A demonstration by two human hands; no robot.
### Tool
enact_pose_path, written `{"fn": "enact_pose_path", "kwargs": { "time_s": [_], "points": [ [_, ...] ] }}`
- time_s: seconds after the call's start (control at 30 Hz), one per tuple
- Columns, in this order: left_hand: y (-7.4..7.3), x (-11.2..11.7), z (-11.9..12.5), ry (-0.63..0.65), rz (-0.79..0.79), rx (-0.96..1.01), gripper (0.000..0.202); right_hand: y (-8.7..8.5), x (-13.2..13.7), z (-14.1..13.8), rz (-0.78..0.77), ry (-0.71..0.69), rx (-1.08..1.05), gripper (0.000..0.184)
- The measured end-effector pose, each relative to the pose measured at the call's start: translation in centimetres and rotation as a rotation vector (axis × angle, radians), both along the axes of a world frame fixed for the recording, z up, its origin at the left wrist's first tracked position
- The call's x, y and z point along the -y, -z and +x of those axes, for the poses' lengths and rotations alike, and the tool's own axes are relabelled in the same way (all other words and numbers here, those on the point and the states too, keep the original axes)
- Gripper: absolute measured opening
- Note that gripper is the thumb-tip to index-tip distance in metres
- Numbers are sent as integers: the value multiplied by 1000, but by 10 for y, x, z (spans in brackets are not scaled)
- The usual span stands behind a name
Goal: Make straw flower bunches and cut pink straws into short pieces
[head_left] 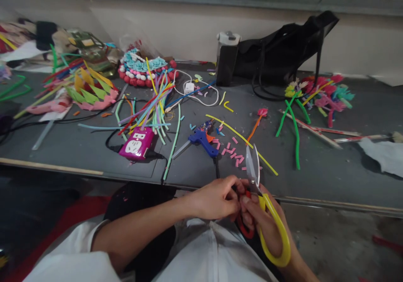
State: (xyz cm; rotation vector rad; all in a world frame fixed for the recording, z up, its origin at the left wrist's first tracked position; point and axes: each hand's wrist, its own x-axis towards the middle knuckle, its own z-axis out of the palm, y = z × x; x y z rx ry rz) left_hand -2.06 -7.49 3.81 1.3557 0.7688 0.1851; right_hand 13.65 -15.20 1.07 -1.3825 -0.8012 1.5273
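My right hand point(266, 221) grips a pair of scissors point(253, 170) by its yellow and red handles, blades pointing up and slightly apart at the table's front edge. My left hand point(217, 198) is closed in a pinch right beside the scissor blades, its fingertips meeting the right hand; what it pinches is too small to make out. Small pink cut pieces point(231, 151) lie on the grey table point(330, 172) just beyond the blades.
A blue glue gun point(203, 141), a magenta power strip point(137, 144), a fan of coloured foam sticks point(151, 105), a flower-decorated piece point(141, 69), a black bag point(283, 51), and foam flowers with green stems point(315, 95) lie on the table.
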Motion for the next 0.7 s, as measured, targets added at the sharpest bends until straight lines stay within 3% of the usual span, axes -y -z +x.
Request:
{"fn": "enact_pose_path", "kwargs": {
  "time_s": [0.7],
  "points": [
    [0, -1, -3, 17, 67, -98, 15, 0, -2, -3, 5, 26, 0, 40]
  ]
}}
